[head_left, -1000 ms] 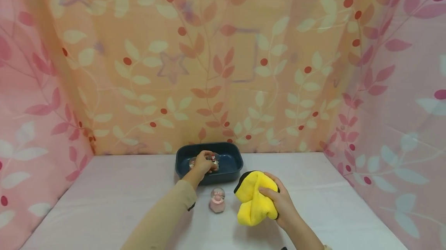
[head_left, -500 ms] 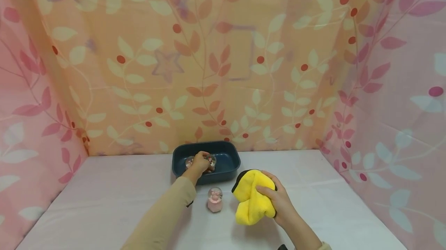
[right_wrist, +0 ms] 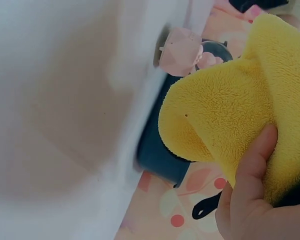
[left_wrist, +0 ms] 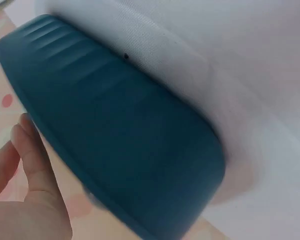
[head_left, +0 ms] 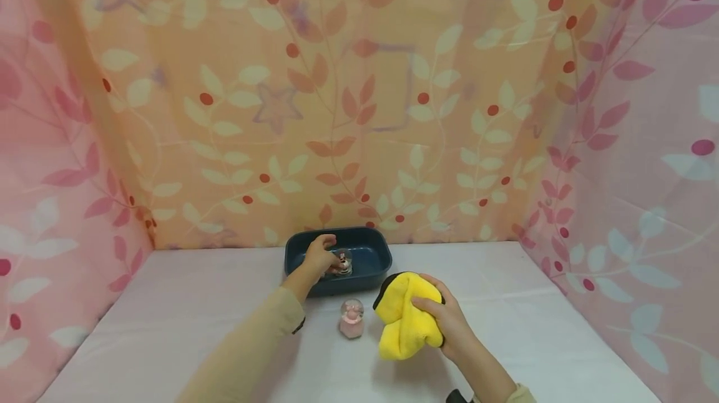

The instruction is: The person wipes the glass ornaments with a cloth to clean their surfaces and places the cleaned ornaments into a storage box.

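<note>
My left hand (head_left: 321, 257) is over the dark blue bin (head_left: 367, 281), its fingers apart and holding nothing. In the left wrist view, that hand (left_wrist: 32, 187) shows loosely extended fingers beside the bin's rim. Within the bin stands a small snow globe (head_left: 344, 261) with a figure inside, partly hidden by my fingers. My right hand (head_left: 454, 327) grips a folded yellow cloth (head_left: 409, 319) with dark edging, held above the table. In the right wrist view, the thumb presses into the fluffy cloth (right_wrist: 225, 100). A pink snow globe (head_left: 351, 319) stands on the table between my arms.
A white cloth covers the table (head_left: 533, 328). Behind it hangs an orange leaf-patterned curtain (head_left: 387, 184), with pink curtains on both sides. The bin stands near the table's back edge, close to the curtain.
My left hand has let go of the snow globe in the bin; its fingers have spread and drawn back slightly to the left. The right hand keeps the yellow cloth almost still.
</note>
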### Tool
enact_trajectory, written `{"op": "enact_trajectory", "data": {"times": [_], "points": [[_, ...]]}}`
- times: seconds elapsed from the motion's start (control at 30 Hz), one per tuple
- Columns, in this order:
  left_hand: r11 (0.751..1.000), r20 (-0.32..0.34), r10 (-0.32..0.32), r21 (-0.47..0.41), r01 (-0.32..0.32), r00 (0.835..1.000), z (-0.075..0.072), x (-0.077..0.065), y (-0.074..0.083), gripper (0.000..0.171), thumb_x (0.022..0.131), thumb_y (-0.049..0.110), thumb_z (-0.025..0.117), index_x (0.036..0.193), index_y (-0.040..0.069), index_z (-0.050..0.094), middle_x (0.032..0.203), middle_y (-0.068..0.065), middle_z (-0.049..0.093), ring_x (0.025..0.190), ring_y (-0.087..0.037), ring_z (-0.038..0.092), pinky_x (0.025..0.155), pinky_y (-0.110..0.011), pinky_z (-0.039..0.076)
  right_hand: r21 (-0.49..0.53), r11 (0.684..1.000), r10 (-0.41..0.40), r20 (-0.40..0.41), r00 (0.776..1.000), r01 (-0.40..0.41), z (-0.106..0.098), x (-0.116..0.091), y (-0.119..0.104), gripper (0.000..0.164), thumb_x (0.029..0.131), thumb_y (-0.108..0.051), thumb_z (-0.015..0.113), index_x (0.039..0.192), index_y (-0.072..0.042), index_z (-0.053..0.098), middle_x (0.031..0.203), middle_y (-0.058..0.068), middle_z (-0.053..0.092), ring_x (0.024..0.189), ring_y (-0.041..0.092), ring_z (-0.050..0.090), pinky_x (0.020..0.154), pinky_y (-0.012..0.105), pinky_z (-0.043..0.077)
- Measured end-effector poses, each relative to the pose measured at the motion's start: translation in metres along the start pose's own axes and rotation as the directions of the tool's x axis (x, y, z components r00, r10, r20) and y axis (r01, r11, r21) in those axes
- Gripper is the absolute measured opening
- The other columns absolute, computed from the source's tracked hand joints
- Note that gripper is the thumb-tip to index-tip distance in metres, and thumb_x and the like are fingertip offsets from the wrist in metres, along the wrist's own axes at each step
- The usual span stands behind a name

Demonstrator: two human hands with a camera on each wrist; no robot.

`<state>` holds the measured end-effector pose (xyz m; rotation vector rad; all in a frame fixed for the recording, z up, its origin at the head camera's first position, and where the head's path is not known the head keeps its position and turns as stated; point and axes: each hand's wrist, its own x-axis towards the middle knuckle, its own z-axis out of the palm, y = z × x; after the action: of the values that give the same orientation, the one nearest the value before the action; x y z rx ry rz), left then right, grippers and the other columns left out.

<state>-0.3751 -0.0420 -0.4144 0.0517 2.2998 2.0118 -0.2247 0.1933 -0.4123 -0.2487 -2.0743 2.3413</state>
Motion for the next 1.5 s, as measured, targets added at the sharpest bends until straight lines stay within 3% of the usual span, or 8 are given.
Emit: {"op": "enact_trajectory", "data": {"times": [0.13, 0.27, 0.5, 0.73, 1.1, 1.5], "points": [[0.998, -0.015, 0.024, -0.05, -0.024, 1.0, -0.005, -0.014, 0.003, 0.055, 0.084, -0.017, 0.057, 0.136, -0.002, 0.045, 0.139, -0.021, 0.049, 0.069, -0.022, 0.068, 0.051, -0.023, 0.047, 0.003, 1.0, -0.002, -0.001, 1.0, 0.002, -0.002, -0.002, -0.002, 0.058, 0.091, -0.009, 0.062, 0.144, -0.011, 0.038, 0.124, 0.015, 0.045, 0.095, 0.021, 0.057, 0.08, 0.034, 0.052], [0.997, -0.028, 0.04, -0.064, -0.042, 0.999, -0.008, -0.029, 0.004, 0.047, 0.089, -0.01, 0.057, 0.135, -0.004, 0.045, 0.134, -0.022, 0.051, 0.078, -0.029, 0.069, 0.059, -0.029, 0.052, -0.011, 1.0, -0.012, 0.0, 1.0, 0.012, -0.005, -0.003, -0.006, 0.059, 0.092, -0.01, 0.061, 0.145, -0.012, 0.036, 0.124, 0.015, 0.044, 0.095, 0.021, 0.056, 0.08, 0.034, 0.052], [0.997, -0.057, 0.076, -0.02, -0.077, 0.996, -0.014, -0.054, 0.004, 0.04, 0.094, 0.006, 0.06, 0.131, -0.006, 0.046, 0.123, -0.024, 0.057, 0.085, -0.032, 0.068, 0.06, -0.029, 0.051, -0.002, 1.0, -0.027, -0.004, 1.0, 0.027, -0.005, -0.004, -0.011, 0.059, 0.092, -0.011, 0.061, 0.144, -0.012, 0.034, 0.123, 0.014, 0.043, 0.095, 0.021, 0.055, 0.08, 0.032, 0.051], [0.995, -0.039, 0.092, 0.04, -0.091, 0.995, -0.02, -0.077, -0.003, 0.041, 0.099, 0.019, 0.056, 0.129, -0.008, 0.047, 0.121, -0.026, 0.059, 0.089, -0.034, 0.066, 0.067, -0.039, 0.054, -0.003, 0.999, -0.035, 0.01, 0.999, 0.035, -0.004, -0.008, -0.014, 0.059, 0.092, -0.011, 0.061, 0.145, -0.013, 0.034, 0.124, 0.014, 0.041, 0.096, 0.022, 0.053, 0.08, 0.033, 0.05], [0.998, 0.046, 0.039, 0.056, -0.041, 0.998, -0.018, -0.112, -0.025, 0.052, 0.099, 0.023, 0.057, 0.133, -0.012, 0.04, 0.128, -0.031, 0.053, 0.093, -0.037, 0.066, 0.073, -0.046, 0.054, 0.017, 0.999, -0.052, 0.028, 0.998, 0.052, -0.003, -0.012, -0.02, 0.059, 0.092, -0.01, 0.061, 0.144, -0.012, 0.034, 0.123, 0.013, 0.041, 0.094, 0.019, 0.055, 0.078, 0.03, 0.052], [0.996, 0.111, -0.027, 0.083, 0.018, 0.993, -0.01, -0.131, -0.037, 0.071, 0.091, 0.012, 0.068, 0.145, -0.009, 0.027, 0.142, -0.032, 0.038, 0.093, -0.038, 0.065, 0.074, -0.047, 0.052, 0.023, 0.999, -0.032, 0.025, 0.999, 0.032, -0.002, -0.01, -0.019, 0.059, 0.093, -0.009, 0.06, 0.145, -0.013, 0.033, 0.126, 0.012, 0.04, 0.098, 0.02, 0.053, 0.081, 0.031, 0.051]]}}
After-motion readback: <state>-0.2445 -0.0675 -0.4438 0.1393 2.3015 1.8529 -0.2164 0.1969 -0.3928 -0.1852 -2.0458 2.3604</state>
